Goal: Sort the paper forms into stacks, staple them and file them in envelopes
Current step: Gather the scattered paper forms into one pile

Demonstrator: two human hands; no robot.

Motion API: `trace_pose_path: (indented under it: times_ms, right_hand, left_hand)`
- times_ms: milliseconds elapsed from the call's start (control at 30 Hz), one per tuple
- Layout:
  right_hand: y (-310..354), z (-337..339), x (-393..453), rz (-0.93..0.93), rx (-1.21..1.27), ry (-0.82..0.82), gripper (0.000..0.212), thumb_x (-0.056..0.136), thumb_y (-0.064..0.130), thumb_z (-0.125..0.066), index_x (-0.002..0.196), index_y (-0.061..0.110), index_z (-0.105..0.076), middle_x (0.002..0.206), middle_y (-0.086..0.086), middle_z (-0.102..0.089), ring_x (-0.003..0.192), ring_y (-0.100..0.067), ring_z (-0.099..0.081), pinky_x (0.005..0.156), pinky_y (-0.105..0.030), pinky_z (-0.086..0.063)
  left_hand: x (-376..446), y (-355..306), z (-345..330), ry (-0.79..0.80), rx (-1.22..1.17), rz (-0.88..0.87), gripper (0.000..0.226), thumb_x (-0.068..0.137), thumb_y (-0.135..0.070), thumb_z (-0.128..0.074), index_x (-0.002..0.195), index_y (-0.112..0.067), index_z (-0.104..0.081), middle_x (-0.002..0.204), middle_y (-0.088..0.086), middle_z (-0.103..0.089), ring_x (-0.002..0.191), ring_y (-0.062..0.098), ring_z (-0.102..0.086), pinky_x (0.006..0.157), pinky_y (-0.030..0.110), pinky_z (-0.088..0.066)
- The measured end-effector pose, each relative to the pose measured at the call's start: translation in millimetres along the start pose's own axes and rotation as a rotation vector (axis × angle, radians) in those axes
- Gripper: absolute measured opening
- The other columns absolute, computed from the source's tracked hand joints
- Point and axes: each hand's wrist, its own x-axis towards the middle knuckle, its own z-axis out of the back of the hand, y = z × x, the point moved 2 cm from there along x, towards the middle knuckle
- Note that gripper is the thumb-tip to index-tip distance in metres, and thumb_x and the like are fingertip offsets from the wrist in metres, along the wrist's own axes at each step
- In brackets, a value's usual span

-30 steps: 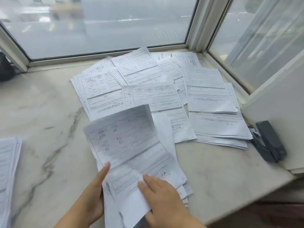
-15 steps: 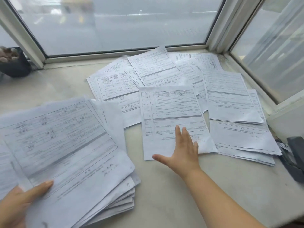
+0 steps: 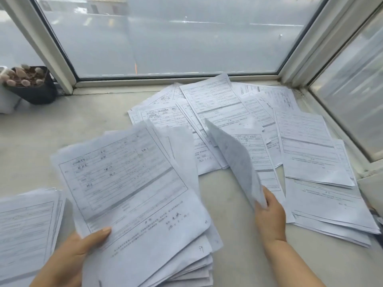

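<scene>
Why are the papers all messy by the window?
The loose forms near the window lie fanned at different angles, overlapping, not squared up. The stack in the left hand is splayed too. The right hand lifts one sheet. Nothing looks torn or spilled.

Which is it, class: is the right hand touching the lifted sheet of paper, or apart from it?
Touching. The head view shows the right hand pinching the lifted sheet at its lower corner, thumb lying on the paper, raising it off the scattered forms.
</scene>
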Motion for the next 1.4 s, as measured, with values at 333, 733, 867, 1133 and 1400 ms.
trace_pose_path:
  times_ms: [333, 733, 867, 1133, 1400]
  right_hand:
    - [54, -28, -59, 0.772, -0.240, 0.268, 0.065, 0.075, 0.001, -0.045, 0.137, 0.017, -0.054, 0.143, 0.001, -0.053, 0.132, -0.006, -0.047, 0.110, -0.017, -0.033]
    - [26, -55, -39, 0.698, -0.417, 0.795, 0.060, 0.078, 0.072, -0.056, 0.128, 0.040, -0.058, 0.145, 0.023, -0.041, 0.135, 0.002, -0.038, 0.114, -0.025, -0.030]
    - [48, -35, 74, 0.579, -0.553, 0.444, 0.088, 0.077, 0.063, -0.065, 0.149, 0.026, -0.034, 0.156, 0.012, -0.023, 0.146, -0.010, -0.021, 0.119, -0.029, -0.016]
    - [55, -56, 209, 0.357, -0.849, 0.497, 0.116, 0.071, 0.067, -0.069, 0.155, 0.030, 0.003, 0.163, 0.003, 0.010, 0.150, -0.015, 0.008, 0.120, -0.045, 0.006]
    - [62, -72, 234, 0.591, -1.118, 0.263, 0.066, 0.094, 0.043, -0.047, 0.152, 0.020, -0.022, 0.142, -0.008, -0.038, 0.126, -0.028, -0.039, 0.096, -0.037, -0.036]
  left_hand:
    - [30, 24, -44, -0.101, -0.015, 0.080, 0.030, 0.092, -0.021, -0.058, 0.118, -0.008, -0.065, 0.108, 0.018, -0.071, 0.100, 0.037, -0.068, 0.090, 0.048, -0.052]
    - [28, 15, -44, -0.228, 0.251, -0.063, 0.017, 0.079, 0.010, -0.064, 0.091, -0.002, -0.068, 0.071, 0.003, -0.074, 0.058, 0.005, -0.069, 0.056, 0.020, -0.053]
    - [31, 16, -49, -0.268, 0.194, -0.095, 0.033, 0.073, 0.001, -0.065, 0.103, -0.010, -0.068, 0.097, 0.010, -0.075, 0.082, 0.024, -0.071, 0.080, 0.039, -0.048]
    - [54, 23, -42, -0.399, 0.322, -0.020, 0.071, 0.048, -0.030, -0.091, 0.112, -0.011, -0.066, 0.114, 0.008, -0.070, 0.105, 0.029, -0.062, 0.103, 0.050, -0.040]
    - [54, 27, -40, -0.428, 0.316, -0.069, 0.110, 0.011, -0.056, -0.094, 0.109, -0.015, -0.067, 0.101, -0.005, -0.075, 0.101, 0.022, -0.066, 0.094, 0.043, -0.046]
